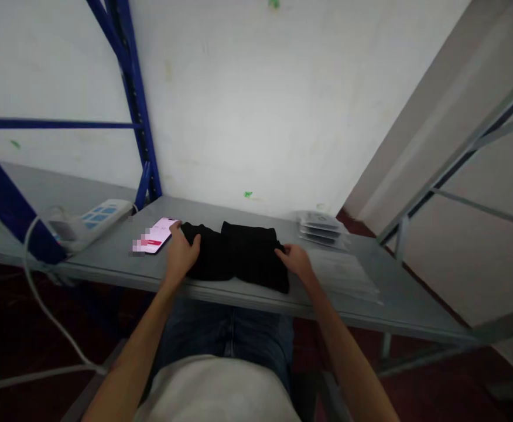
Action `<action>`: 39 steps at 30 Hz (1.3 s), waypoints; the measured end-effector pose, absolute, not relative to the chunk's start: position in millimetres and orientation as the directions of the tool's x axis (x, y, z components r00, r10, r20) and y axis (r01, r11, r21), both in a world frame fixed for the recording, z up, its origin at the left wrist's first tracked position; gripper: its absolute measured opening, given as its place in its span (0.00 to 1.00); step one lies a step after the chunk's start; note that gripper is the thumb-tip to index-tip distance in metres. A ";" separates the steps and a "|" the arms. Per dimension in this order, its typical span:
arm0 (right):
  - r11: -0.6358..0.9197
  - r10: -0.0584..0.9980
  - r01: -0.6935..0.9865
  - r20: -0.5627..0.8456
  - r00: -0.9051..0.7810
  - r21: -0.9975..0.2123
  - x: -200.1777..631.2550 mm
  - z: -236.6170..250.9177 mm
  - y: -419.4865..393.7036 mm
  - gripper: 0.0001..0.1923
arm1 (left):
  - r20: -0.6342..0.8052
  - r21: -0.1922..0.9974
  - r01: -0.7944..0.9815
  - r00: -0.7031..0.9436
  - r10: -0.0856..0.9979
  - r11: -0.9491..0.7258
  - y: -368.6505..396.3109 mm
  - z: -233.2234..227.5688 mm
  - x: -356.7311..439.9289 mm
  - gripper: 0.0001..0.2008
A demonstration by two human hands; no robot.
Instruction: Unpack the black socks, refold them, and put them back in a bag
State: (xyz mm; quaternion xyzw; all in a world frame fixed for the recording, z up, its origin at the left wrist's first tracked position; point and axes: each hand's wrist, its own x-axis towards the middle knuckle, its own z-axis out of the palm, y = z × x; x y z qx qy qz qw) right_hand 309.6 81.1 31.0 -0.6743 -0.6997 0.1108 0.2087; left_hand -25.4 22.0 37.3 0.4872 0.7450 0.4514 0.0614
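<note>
A piece of black cloth [234, 255], perhaps a folded garment, lies on the grey shelf top [146, 272] in front of me. Its exact kind does not show. At the cloth's left end, my left hand [183, 251] is closed on the edge, thumb on top. My right hand [296, 259] pinches the right edge between thumb and fingers. Behind the middle, a second black layer or piece sticks out toward the wall. The fingers under the cloth are hidden.
A lit phone [162, 231] lies left of the cloth. Farther left sits a white power strip [102, 217] with a cable, beside a blue rack post [140, 105]. To the right are stacked clear packets [322, 228] and flat clear plastic bags [339, 272]. A white wall [256, 117] stands behind.
</note>
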 end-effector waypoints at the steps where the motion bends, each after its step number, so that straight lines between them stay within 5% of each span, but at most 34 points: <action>1: 0.070 0.989 0.891 0.149 -0.003 -0.449 308.9 32.0 82.1 0.15 | 0.373 0.733 0.673 -0.513 0.773 0.093 25.8 36.6 -29.2 0.34; 6: 0.089 0.977 0.879 0.211 0.013 -0.468 304.0 34.3 82.9 0.14 | 0.404 0.703 0.710 -0.454 0.794 0.048 31.1 35.9 -46.2 0.30; 12: 0.128 0.946 0.856 0.321 0.047 -0.501 305.5 27.7 74.6 0.16 | 0.593 0.359 0.931 -0.177 0.786 -0.062 27.9 38.9 -48.8 0.20; 16: 0.234 0.928 0.840 0.370 -0.043 -0.490 307.0 30.1 71.8 0.10 | 0.488 0.246 0.943 0.079 0.869 -0.224 39.8 43.3 -47.3 0.15; 23: 0.266 0.934 0.812 0.347 -0.084 -0.520 310.4 39.9 70.2 0.11 | 0.452 0.324 0.872 0.199 0.870 -0.367 39.0 64.7 -48.3 0.12; 30: 0.479 0.828 0.701 0.538 -0.160 -0.529 325.0 60.0 25.9 0.10 | 0.418 0.522 0.749 0.191 0.888 -0.407 -15.1 81.3 -57.3 0.10; 36: 0.477 0.876 0.745 0.329 -0.354 -0.467 344.6 44.2 -26.0 0.11 | 0.240 0.565 0.773 0.182 0.954 -0.290 -51.9 74.0 -63.0 0.12; 39: 0.484 0.875 0.750 0.263 -0.406 -0.451 347.1 41.0 -34.1 0.12 | 0.298 0.580 0.763 0.127 0.946 -0.285 -47.6 73.5 -57.2 0.14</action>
